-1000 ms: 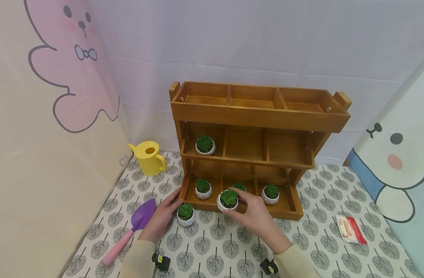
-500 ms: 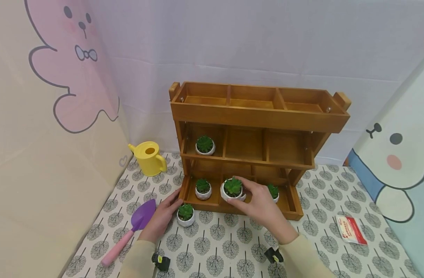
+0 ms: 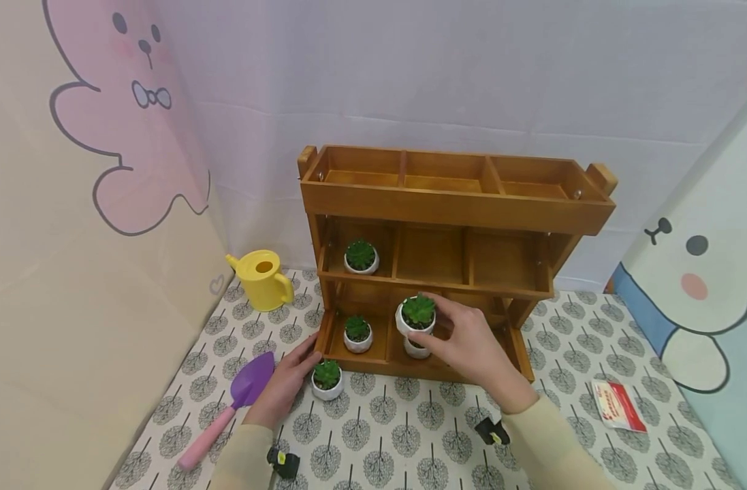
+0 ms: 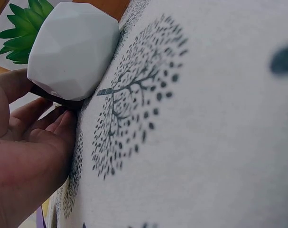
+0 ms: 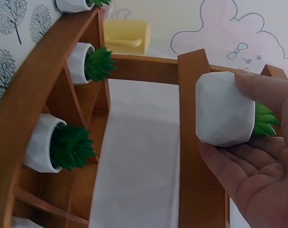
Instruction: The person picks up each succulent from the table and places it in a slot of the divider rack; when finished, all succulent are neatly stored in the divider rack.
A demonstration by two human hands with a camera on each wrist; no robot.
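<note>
My right hand (image 3: pixel 471 337) pinches a white faceted pot with a green succulent (image 3: pixel 419 312), raised above the bottom tier of the wooden plant rack (image 3: pixel 459 212). Below it, another potted succulent (image 5: pixel 41 142) stands in the middle bottom compartment, mostly covered in the head view. My left hand (image 3: pixel 285 381) grips the front left corner of the rack's bottom tier, thumb in front and fingers along the side. Beside that thumb a potted succulent (image 3: pixel 327 379) stands on the tablecloth. One more succulent (image 3: pixel 357 333) sits in the left bottom compartment, another (image 3: pixel 361 256) on the middle tier's left.
A yellow watering can (image 3: pixel 263 279) stands left of the rack. A purple trowel with a pink handle (image 3: pixel 229 410) lies by the left forearm. On the right lies a red and white packet (image 3: pixel 619 405). A printed curtain hangs behind.
My right hand has carried its potted succulent up, away and slightly right, from the rack's front edge to over the middle bottom compartment. The left hand has stayed at the rack's corner.
</note>
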